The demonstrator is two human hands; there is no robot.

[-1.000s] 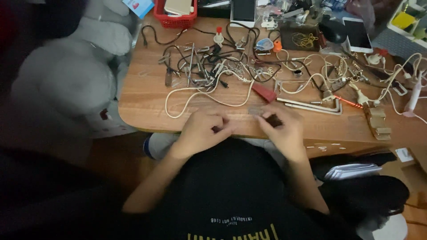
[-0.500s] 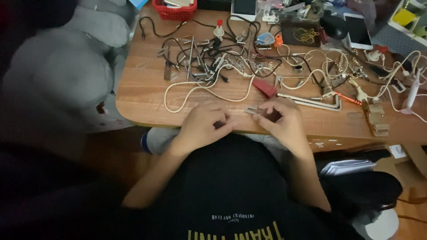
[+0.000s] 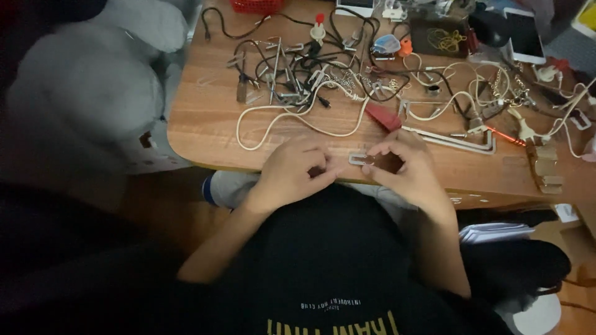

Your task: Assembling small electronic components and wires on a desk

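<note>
- Grey plush toy (image 3: 87, 87) at 9 o'clock, off the wooden surface (image 3: 205, 124), well apart from both hands.
- Left hand (image 3: 292, 170) at the near edge, fingers curled together; whether clamped on anything, cannot tell.
- Small flat metal clip (image 3: 360, 159) just at 3 o'clock of the left hand, long axis lying left to right, resting on the surface.
- Right hand (image 3: 403, 164) nearer, fingers pinched on the clip's right end.
- Red piece (image 3: 383, 116) and long metal bar (image 3: 456, 141) at 12 to 1 o'clock, near the right hand.
- Tangle of cords (image 3: 310, 80) further back.
</note>
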